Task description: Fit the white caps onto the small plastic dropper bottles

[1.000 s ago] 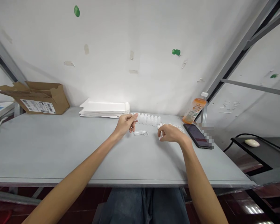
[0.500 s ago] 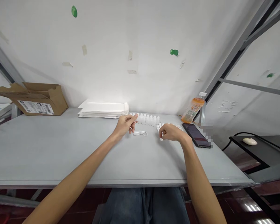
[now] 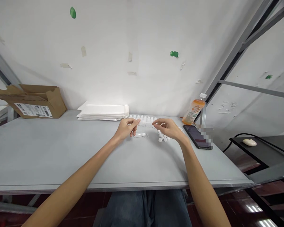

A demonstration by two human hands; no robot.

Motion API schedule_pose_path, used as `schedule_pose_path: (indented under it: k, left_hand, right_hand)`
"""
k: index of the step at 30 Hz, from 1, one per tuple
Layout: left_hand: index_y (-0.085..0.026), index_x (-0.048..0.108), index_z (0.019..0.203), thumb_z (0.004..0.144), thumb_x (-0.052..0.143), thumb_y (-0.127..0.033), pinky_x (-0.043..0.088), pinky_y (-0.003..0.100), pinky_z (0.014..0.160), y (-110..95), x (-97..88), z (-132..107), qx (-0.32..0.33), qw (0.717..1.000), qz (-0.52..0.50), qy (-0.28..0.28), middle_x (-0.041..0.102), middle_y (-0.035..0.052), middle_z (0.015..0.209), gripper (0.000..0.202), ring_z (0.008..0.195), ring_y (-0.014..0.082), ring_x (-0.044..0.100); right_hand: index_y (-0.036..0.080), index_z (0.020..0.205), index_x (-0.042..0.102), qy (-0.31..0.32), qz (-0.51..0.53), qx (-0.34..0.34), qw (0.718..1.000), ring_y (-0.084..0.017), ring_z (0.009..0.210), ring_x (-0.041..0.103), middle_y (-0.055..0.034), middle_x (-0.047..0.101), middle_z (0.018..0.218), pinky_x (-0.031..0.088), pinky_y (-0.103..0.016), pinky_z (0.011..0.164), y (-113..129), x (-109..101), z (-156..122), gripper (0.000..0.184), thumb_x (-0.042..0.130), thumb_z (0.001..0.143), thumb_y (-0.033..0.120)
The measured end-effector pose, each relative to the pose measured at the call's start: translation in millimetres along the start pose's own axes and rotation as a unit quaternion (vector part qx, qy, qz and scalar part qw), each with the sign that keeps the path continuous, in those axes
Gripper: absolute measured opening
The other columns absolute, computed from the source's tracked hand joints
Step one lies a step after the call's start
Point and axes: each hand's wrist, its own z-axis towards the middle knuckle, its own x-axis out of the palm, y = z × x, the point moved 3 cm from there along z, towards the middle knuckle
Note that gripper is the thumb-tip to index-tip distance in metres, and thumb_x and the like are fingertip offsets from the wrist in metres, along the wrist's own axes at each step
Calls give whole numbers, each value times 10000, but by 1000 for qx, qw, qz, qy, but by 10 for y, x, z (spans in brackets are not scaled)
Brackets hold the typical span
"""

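Left hand pinched, grip unclear, clear plastic piece at 4 o'clock; right hand open, white caps 7 o'clock, bottles 10 o'clock.

Your grey desk carries, along its rear edge, a cardboard box, a stack of flat white sheets, a row of small white plastic bottles and an orange drink bottle. Forward of these lie a cluster of small white caps, a small white tag and a smartphone.

Head-worn view, facing forward, tilted down
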Motion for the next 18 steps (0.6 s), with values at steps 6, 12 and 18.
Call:
schedule_pose_path:
  k: [6,12,18]
  left_hand:
    - [-144,602,659,770,666,-511,386,194,359,16,20,-4,0,1000,13,10,514,-15,565,388,418,94,532]
    - [-139,668,791,741,689,-510,390,196,361,39,56,-11,-7,999,17,26,557,-4,654,375,419,87,544]
    - [-139,689,894,768,669,-501,402,196,364,41,66,-18,0,999,31,38,565,6,690,384,428,93,564]
  right_hand:
    - [204,1101,639,-2,116,-8,993,-105,552,574,-44,643,884,370,-215,434,69,180,30,389,573,844,488]
    - [191,993,650,-2,150,-19,988,-110,554,594,-37,638,868,384,-203,391,85,308,58,359,625,810,499]
    - [163,921,650,38,203,-21,978,-147,628,659,-60,647,892,469,-219,438,119,396,58,348,660,796,488]
